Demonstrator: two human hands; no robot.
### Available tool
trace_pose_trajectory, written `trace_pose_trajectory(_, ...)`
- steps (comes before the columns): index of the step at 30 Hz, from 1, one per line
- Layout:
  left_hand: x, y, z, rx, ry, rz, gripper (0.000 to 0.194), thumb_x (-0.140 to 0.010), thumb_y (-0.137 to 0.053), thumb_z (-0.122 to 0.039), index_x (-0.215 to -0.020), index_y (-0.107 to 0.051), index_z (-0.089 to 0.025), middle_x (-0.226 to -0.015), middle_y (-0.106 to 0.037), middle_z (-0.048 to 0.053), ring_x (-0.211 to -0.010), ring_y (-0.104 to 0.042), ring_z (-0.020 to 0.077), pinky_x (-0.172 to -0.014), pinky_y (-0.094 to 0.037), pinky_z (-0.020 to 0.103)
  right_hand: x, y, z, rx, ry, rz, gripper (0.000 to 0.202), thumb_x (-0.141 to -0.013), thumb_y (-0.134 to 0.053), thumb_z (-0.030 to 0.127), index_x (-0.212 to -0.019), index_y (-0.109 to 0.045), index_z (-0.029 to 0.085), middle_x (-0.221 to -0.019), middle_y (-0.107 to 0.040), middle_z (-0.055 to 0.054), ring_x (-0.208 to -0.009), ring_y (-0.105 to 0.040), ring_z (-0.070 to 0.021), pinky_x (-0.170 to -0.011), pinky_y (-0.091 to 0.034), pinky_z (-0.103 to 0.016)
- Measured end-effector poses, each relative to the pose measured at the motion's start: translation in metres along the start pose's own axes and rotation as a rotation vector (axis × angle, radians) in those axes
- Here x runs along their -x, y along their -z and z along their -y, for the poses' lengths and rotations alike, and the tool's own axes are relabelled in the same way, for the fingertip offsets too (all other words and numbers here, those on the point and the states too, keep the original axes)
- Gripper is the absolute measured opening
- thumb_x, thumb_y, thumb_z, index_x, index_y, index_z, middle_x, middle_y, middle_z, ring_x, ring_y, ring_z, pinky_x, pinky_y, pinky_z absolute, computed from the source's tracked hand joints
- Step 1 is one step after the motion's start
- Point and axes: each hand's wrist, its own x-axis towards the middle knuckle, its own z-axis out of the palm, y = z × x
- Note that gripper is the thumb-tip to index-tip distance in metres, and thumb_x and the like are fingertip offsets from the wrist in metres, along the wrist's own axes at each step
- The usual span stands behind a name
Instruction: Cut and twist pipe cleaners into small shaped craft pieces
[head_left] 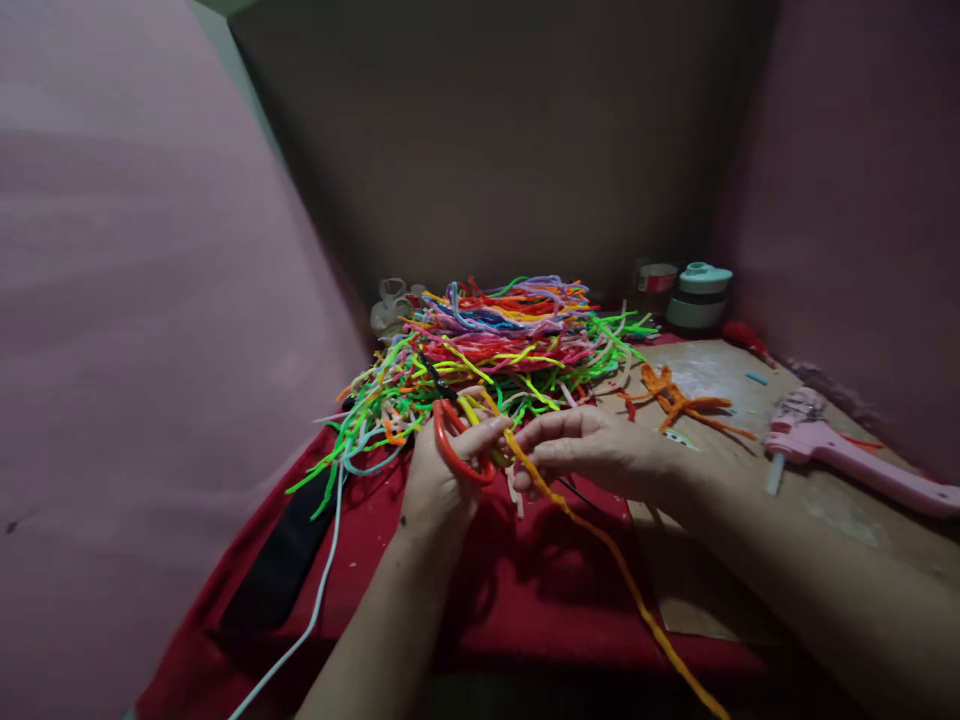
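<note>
My left hand is closed around a pair of scissors with red-orange handles; their dark blades point away from me, toward the pile. Its thumb also presses on a fuzzy yellow-orange pipe cleaner, which trails down to the lower right. My right hand has its fingers curled at that same pipe cleaner, close to the left fingertips. Its thumb is mostly hidden. Just beyond both hands lies a large heap of multicoloured pipe cleaners.
A red cloth covers the table. At right, a brown board bears an orange pipe-cleaner figure and a pink glue gun. A teal-lidded container stands behind. At left are a black strip and a white cord.
</note>
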Motion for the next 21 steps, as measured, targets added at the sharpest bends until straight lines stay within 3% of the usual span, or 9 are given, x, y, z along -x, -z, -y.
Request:
trace_pose_trajectory(3,0.0004,-0.0098,0.0026,-0.084,-0.013,0.04,0.05,-0.06,-0.071,-0.016,-0.106,-0.051,-0.016,-0.07,-0.056,-0.003,-0.053,-0.056,0.0087,-0.052,-0.043,0.021,-0.0032,-0.0034,-0.0021,-0.036,0.001,-0.084,0.019,-0.071,-0.065,0.029,-0.076,-0.058,0.011,-0.062,-0.064,-0.003,-0.05,-0.057,-0.0092,-0.053,-0.044,-0.022)
trace_pose_trajectory(6,-0.0018,-0.0111,0.0028,-0.125,-0.006,0.05,0.052,-0.061,-0.07,-0.017,-0.109,-0.049,-0.015,-0.073,-0.057,-0.002,-0.057,-0.057,0.0099,-0.054,-0.044,0.022,-0.0058,-0.0036,-0.0022,-0.077,-0.034,-0.217,0.019,-0.068,-0.066,0.028,-0.068,-0.055,0.013,-0.049,-0.056,0.003,-0.032,-0.038,-0.0029,-0.034,-0.024,-0.017)
trace_pose_trajectory(9,-0.0039,-0.0085,0.0058,-0.118,0.014,0.044,0.052,-0.062,-0.069,-0.017,-0.109,-0.049,-0.014,-0.073,-0.058,-0.001,-0.058,-0.057,0.0109,-0.055,-0.044,0.023,-0.0066,-0.0039,-0.0017,-0.09,-0.051,-0.263,0.018,-0.066,-0.067,0.026,-0.065,-0.053,0.014,-0.042,-0.049,0.006,-0.029,-0.023,-0.0009,-0.032,-0.01,-0.018)
trace_pose_trajectory(16,-0.0025,-0.0068,0.0108,-0.067,0.037,0.035,0.054,-0.063,-0.068,-0.015,-0.113,-0.047,-0.013,-0.072,-0.059,0.0,-0.058,-0.058,0.011,-0.057,-0.044,0.023,-0.0085,-0.0072,-0.005,-0.013,-0.022,-0.351,0.018,-0.066,-0.066,0.028,-0.065,-0.054,0.015,-0.04,-0.041,0.008,-0.032,-0.025,-0.002,-0.034,-0.011,-0.019)
trace_pose_trajectory(21,-0.0011,-0.0068,0.0071,-0.084,0.067,0.07,0.055,-0.063,-0.068,-0.015,-0.113,-0.046,-0.013,-0.073,-0.06,0.001,-0.059,-0.058,0.0119,-0.057,-0.044,0.024,-0.0075,-0.0091,-0.0046,0.073,0.024,-0.433,0.013,-0.067,-0.064,0.025,-0.064,-0.056,0.014,-0.045,-0.045,0.005,-0.038,-0.033,-0.0032,-0.038,-0.017,-0.019)
